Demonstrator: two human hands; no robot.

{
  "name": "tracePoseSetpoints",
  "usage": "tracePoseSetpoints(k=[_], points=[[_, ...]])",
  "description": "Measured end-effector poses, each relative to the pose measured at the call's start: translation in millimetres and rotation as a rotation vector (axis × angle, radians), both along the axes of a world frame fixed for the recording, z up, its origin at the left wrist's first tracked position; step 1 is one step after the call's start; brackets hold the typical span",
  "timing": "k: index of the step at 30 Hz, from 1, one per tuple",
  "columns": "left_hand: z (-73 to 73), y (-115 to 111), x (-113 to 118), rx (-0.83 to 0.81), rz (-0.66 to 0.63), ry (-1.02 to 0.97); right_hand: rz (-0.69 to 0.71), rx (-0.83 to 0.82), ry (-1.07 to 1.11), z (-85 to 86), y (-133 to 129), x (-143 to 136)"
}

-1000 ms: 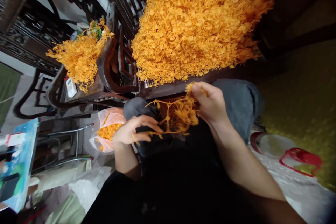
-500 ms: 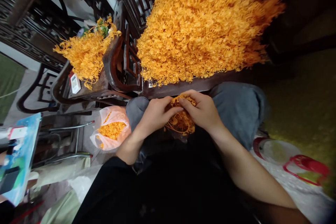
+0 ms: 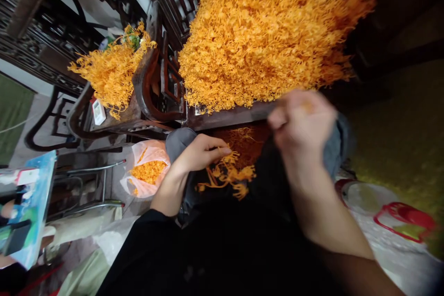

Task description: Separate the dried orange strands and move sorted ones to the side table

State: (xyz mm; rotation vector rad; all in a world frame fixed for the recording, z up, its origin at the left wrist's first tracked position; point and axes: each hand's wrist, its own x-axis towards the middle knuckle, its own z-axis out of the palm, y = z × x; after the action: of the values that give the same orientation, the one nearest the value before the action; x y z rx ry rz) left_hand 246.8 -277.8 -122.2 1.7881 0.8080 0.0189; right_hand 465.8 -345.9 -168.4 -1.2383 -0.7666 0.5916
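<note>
My left hand is closed, pinching an orange branched sprig between thumb and fingers over my lap. The sprig has thin stems with small curled, flower-like ends and hangs toward my right. My right hand is raised over my right knee, curled and smeared by motion. A small orange blur shows on it, but I cannot make out what it holds. Beyond both hands a large heap of similar orange sprigs lies on a dark wooden seat. More loose orange strands lie below the seat's edge between my knees.
On the left, a smaller orange bunch and a white device lie on a carved wooden chair. A pinkish plastic bag of orange pieces stands beside my left knee. A red-handled item lies at the right. Someone's blue board is far left.
My hands have parted. The right hand has moved away to the right and up, while the left stays over my lap with the sprig, which now hangs spread out.
</note>
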Motion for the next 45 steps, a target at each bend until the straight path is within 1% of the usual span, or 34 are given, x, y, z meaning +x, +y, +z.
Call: tracePoseSetpoints(k=[1, 2, 3, 4, 6, 7, 8, 10, 13, 17, 19, 22, 25, 27, 29, 33, 38, 41, 43, 45], points=[[-2.3, 0, -5, -0.043, 0.05, 0.013, -0.109, 0.052, 0.082, 0.4, 0, 8], [-5.1, 0, -10, -0.066, 0.123, 0.009, -0.157, 0.087, 0.149, 0.5, -1, 14], [-7.9, 0, -13, -0.066, 0.206, -0.01, -0.142, 0.086, 0.203, 0.5, -3, 16], [-10.5, 0, -14, -0.049, 0.274, -0.039, -0.054, 0.042, 0.247, 0.2, -5, 15], [-13.5, -1, -12, 0.012, 0.34, -0.09, 0.183, -0.094, 0.266, -0.5, -9, 5], [-13.6, -1, -10, 0.049, 0.346, -0.101, 0.26, -0.143, 0.247, -0.7, -11, -1], [-12.7, -1, -7, 0.086, 0.346, -0.102, 0.296, -0.167, 0.217, -0.4, -12, -8], [-9.3, -2, -2, 0.165, 0.341, -0.084, 0.298, -0.174, 0.14, 2.4, -14, -17], [-3.8, -2, 1, 0.273, 0.343, -0.048, 0.291, -0.174, 0.051, 12.4, -16, -22], [-1.1, -5, 3, 0.366, 0.335, -0.042, 0.313, -0.21, 0.081, 25.0, -23, -27], [-1.3, -6, 5, 0.403, 0.329, -0.05, 0.327, -0.224, 0.097, 26.9, -25, -31], [-2.8, -6, 7, 0.453, 0.343, -0.058, 0.38, -0.246, 0.044, 25.6, -24, -37], [-4.6, -5, 9, 0.418, 0.418, -0.086, 0.414, -0.282, -0.027, 22.9, -22, -41], [-4.6, -4, 9, 0.357, 0.486, -0.113, 0.412, -0.314, -0.018, 21.4, -22, -41], [-3.3, -2, 10, 0.307, 0.535, -0.134, 0.381, -0.343, 0.011, 20.4, -23, -41], [-0.1, -1, 14, 0.263, 0.563, -0.163, 0.345, -0.361, 0.043, 20.9, -27, -38], [-0.5, -2, 16, 0.226, 0.557, -0.172, 0.387, -0.395, -0.016, 21.0, -24, -35], [-0.4, -1, 17, 0.226, 0.552, -0.158, 0.453, -0.286, -0.101, 16.4, -22, -32], [-0.3, -1, 18, 0.226, 0.553, -0.161, 0.506, -0.169, -0.253, 11.9, -20, -31], [-1.2, -1, 18, 0.221, 0.541, -0.174, 0.526, -0.082, -0.43, 8.0, -18, -31]])
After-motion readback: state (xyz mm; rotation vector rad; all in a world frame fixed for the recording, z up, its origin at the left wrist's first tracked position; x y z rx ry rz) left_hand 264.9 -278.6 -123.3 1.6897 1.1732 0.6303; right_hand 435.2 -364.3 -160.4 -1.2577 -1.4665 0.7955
